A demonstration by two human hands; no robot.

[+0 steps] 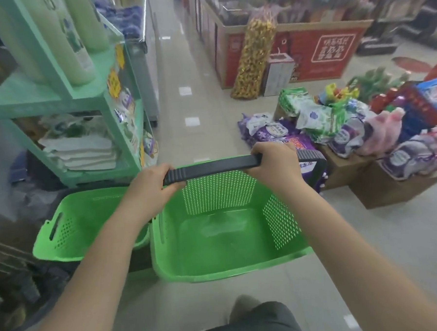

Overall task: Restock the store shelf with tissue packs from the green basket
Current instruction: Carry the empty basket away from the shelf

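A green perforated basket [278,220] is in the middle of the head view, its inside bare. Its black handle [212,168] runs across the top. My left hand [151,187] grips the handle's left end and my right hand [275,162] grips its right end. A second green basket [64,231] lies to the left, also holding nothing I can see. Tissue packs [319,119] in purple, green and pink wrappers are piled on cardboard boxes at the right. A mint-green shelf [87,101] stands at the left with white folded packs on its lower level.
A tiled aisle [183,91] runs ahead between the shelf and a red display stand [307,54]. A tall gold bag [254,54] leans on that stand. Cardboard boxes [391,189] sit on the floor at the right. My knee [258,322] shows at the bottom.
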